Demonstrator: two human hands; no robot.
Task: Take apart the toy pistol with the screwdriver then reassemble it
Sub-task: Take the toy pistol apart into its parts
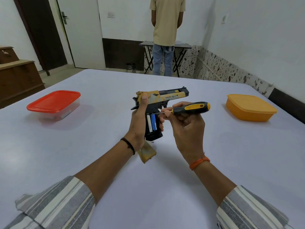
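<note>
Pistol [165,103] was held up over the table [165,179], near its middle, muzzle pointing right. My left hand [140,119] was wrapped round the back of the grip, thumb up on the slide. Grip cover [147,153] was already off, lying on the table just below that hand, and the cells [152,122] in the grip were exposed. My right hand [188,128] pinched the screwdriver [189,108] near the shaft, with the tip at the frame just above the cells. So I judged this as disassembly, working a screw near the top of the grip; I couldn't make out the screw head itself. Next move needed the tip seated square and the pistol kept steady, then a place for the loose screw. A small dark speck [152,142] sat on the table under the grip, possibly a screw. Red-lidded box [54,104] was well left, orange box [250,107] well right, both closed. Someone [166,30] stood at a far table, back turned. Nothing blocked the work.
</note>
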